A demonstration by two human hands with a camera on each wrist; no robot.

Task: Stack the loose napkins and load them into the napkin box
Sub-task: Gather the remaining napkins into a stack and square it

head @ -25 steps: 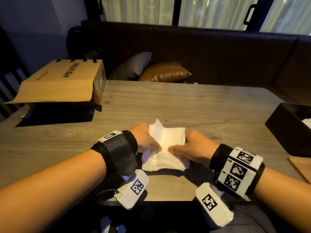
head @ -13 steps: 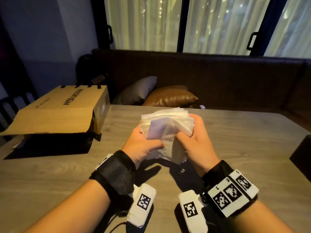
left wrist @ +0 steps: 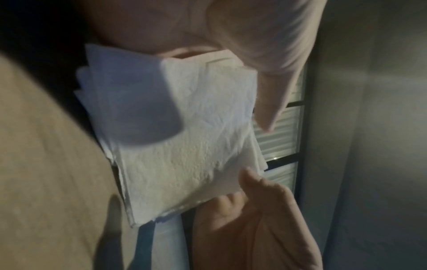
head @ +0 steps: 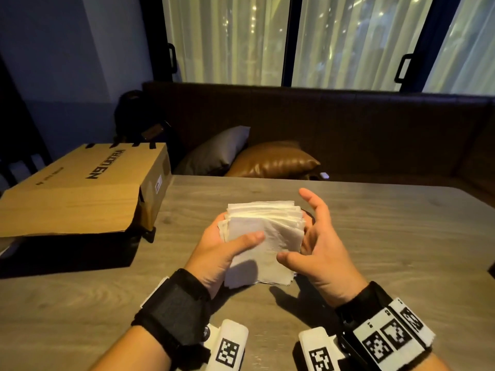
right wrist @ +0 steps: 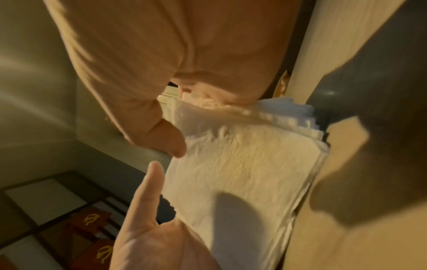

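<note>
A stack of white napkins [head: 267, 236] stands on edge, its lower edge at the wooden table [head: 375, 236]. My left hand [head: 235, 238] grips the stack from its left side, thumb across the front sheet and fingers behind. Beside the stack's right edge my right hand [head: 300, 231] is open, fingers spread and thumb near the front lower corner. The left wrist view shows the napkin stack [left wrist: 184, 137] with slightly uneven edges between both hands. From the right wrist, the napkin stack [right wrist: 242, 173] fills the middle. A dark corner [head: 492, 271] at the far right edge may be the napkin box.
An open cardboard box [head: 88, 188] lies on its side at the table's left, flap toward me. Behind the table runs a dark bench with a grey cushion [head: 217, 151] and a brown cushion [head: 273, 159]. Curtained windows stand beyond.
Both hands lifted the napkins off the table and gathered them into an upright stack. The right hand has since let go and spread open while the left keeps its grip.
</note>
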